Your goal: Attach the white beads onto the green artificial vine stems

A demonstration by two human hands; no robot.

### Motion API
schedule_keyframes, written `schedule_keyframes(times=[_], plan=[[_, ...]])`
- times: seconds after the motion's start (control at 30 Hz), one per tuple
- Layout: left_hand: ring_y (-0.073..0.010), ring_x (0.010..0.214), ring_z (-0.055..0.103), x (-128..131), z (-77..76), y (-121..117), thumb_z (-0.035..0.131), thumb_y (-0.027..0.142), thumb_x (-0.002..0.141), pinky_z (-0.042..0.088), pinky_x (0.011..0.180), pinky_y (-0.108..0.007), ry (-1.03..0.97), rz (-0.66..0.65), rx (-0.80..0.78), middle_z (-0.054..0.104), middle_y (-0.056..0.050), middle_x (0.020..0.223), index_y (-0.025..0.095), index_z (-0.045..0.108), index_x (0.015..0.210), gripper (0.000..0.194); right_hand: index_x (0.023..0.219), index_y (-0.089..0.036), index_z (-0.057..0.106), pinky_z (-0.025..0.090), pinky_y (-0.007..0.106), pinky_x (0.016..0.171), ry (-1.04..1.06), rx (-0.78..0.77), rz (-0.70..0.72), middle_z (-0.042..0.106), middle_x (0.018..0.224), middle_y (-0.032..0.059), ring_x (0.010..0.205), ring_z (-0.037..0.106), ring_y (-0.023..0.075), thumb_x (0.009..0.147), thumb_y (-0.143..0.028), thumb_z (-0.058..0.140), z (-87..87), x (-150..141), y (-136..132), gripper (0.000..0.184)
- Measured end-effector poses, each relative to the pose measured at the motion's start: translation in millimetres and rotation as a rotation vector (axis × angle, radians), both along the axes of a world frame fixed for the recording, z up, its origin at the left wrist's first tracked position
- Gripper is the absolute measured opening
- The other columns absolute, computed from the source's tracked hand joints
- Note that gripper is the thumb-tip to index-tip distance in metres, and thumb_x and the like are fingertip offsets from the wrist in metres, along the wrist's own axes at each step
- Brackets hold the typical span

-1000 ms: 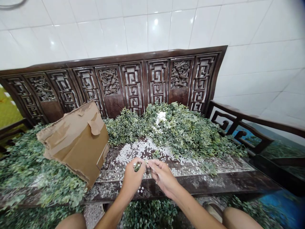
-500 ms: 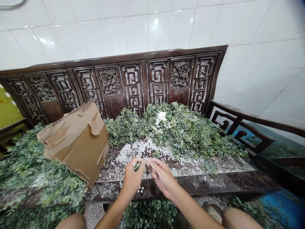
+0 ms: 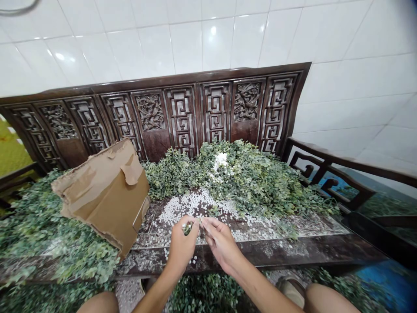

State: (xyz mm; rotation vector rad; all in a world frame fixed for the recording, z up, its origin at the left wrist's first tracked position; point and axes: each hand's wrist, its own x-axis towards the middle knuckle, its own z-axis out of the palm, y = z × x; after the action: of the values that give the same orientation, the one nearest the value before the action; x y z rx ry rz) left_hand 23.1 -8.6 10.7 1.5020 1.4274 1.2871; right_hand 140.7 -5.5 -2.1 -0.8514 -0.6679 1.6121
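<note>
My left hand (image 3: 183,238) is closed round a small leafy sprig (image 3: 186,228), and green with white bits shows between thumb and forefinger. Against it, fingertips nearly touching, my right hand (image 3: 221,238) is closed in a pinch. Whatever sits between those fingertips is too small to make out. Many small white round pieces (image 3: 182,206) lie scattered over the bench seat just beyond my hands. Behind them rises a heap of artificial green foliage (image 3: 260,178), with a clump of white pieces (image 3: 220,161) on top.
A torn cardboard box piece (image 3: 110,204) leans on the left, with more foliage (image 3: 84,248) around it. The dark wooden bench has a carved back (image 3: 156,143) and a right armrest (image 3: 329,167). Greenery (image 3: 205,293) also lies below the seat, between my knees.
My right hand's fingertips have shifted slightly left and closer to the left hand's. The left hand stays almost in place, still holding the sprig.
</note>
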Motion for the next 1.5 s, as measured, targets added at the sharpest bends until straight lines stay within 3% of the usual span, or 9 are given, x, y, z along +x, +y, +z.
schedule_keyframes(times=[0.53, 0.67, 0.87, 1.0, 1.13, 1.27, 1.33, 1.43, 1.5], plan=[[-0.018, 0.063, 0.054, 3, 1.1, -5, 0.053, 0.039, 0.08, 0.042, 0.064, -0.026, 0.008, 0.025, 0.002, 0.057, 0.001, 0.06, 0.02, 0.058, 0.064, 0.025, 0.078, -0.015, 0.071, 0.016, 0.022, 0.044, -0.306, 0.148, -0.006, 0.046, 0.053, -0.0051, 0.045, 0.024, 0.0058, 0.07, -0.049, 0.076, -12.2, 7, 2, 0.035], [-0.0179, 0.064, 0.055, 3, 0.4, -1, 0.053, 0.036, 0.079, 0.043, 0.066, -0.026, -0.031, -0.012, -0.05, 0.059, 0.001, 0.061, 0.019, 0.06, 0.065, 0.023, 0.073, -0.015, 0.068, 0.024, 0.02, 0.042, -0.173, 0.095, -0.023, 0.052, 0.059, -0.0029, 0.047, 0.032, 0.0063, 0.069, -0.045, 0.078, -15.1, 2, 2, 0.032], [-0.0197, 0.072, 0.061, 3, -1.1, -2, 0.057, 0.035, 0.079, 0.046, 0.07, -0.028, 0.029, -0.233, -0.254, 0.066, -0.001, 0.068, 0.019, 0.065, 0.07, 0.02, 0.064, -0.016, 0.058, 0.039, 0.013, 0.034, 0.226, -0.387, -0.194, 0.055, 0.062, -0.001, 0.043, 0.041, 0.0048, 0.076, -0.011, 0.069, -36.8, 27, 32, 0.017], [-0.0197, 0.075, 0.062, 3, -5.5, -16, 0.07, 0.031, 0.067, 0.046, 0.065, -0.026, 0.143, -0.479, -0.412, 0.069, -0.001, 0.084, 0.022, 0.07, 0.085, 0.021, 0.067, -0.017, 0.055, 0.058, 0.016, 0.053, 0.235, -0.455, -0.278, 0.056, 0.066, 0.0008, 0.055, 0.058, 0.008, 0.081, 0.002, 0.053, -52.0, 59, 54, 0.024], [-0.019, 0.068, 0.06, 4, -10.2, -22, 0.079, 0.035, 0.055, 0.043, 0.055, -0.024, 0.254, -0.695, -0.525, 0.067, 0.0, 0.077, 0.022, 0.073, 0.087, 0.034, 0.072, -0.015, 0.058, 0.059, 0.012, 0.059, 0.231, -0.459, -0.315, 0.062, 0.076, 0.0043, 0.066, 0.065, 0.0091, 0.079, 0.007, 0.053, -60.2, 73, 58, 0.024], [-0.0252, 0.091, 0.062, 6, -16.6, -14, 0.085, 0.051, 0.042, 0.049, 0.069, -0.026, 0.479, -0.918, -0.566, 0.065, -0.004, 0.105, 0.024, 0.075, 0.09, 0.056, 0.075, -0.014, 0.062, 0.054, 0.009, 0.047, 0.219, -0.423, -0.262, 0.065, 0.076, 0.0044, 0.059, 0.063, 0.008, 0.075, 0.009, 0.059, -60.8, 76, 52, 0.023], [-0.0246, 0.092, 0.063, 9, -23.5, -5, 0.081, 0.055, 0.049, 0.049, 0.073, -0.027, 0.565, -0.855, -0.54, 0.065, -0.003, 0.106, 0.024, 0.075, 0.091, 0.052, 0.075, -0.014, 0.063, 0.045, 0.008, 0.036, 0.218, -0.397, -0.218, 0.064, 0.071, 0.0032, 0.049, 0.057, 0.0055, 0.075, 0.008, 0.06, -58.8, 78, 48, 0.023], [-0.0232, 0.088, 0.063, 20, -38.5, 19, 0.069, 0.042, 0.071, 0.048, 0.077, -0.029, 0.669, -0.387, -0.266, 0.067, -0.005, 0.092, 0.021, 0.072, 0.085, 0.026, 0.073, -0.016, 0.063, 0.033, 0.008, 0.03, 0.216, -0.361, -0.172, 0.059, 0.061, -0.0003, 0.04, 0.046, 0.0036, 0.076, 0.003, 0.063, -55.2, 81, 44, 0.019], [-0.0265, 0.101, 0.057, 32, -49.1, 40, 0.06, 0.031, 0.079, 0.042, 0.09, -0.034, 0.693, -0.247, -0.164, 0.065, -0.009, 0.098, 0.017, 0.069, 0.092, 0.02, 0.073, -0.016, 0.064, 0.029, 0.01, 0.029, 0.207, -0.349, -0.159, 0.054, 0.055, -0.0023, 0.039, 0.042, 0.0038, 0.077, -0.002, 0.065, -53.5, 83, 42, 0.015]])
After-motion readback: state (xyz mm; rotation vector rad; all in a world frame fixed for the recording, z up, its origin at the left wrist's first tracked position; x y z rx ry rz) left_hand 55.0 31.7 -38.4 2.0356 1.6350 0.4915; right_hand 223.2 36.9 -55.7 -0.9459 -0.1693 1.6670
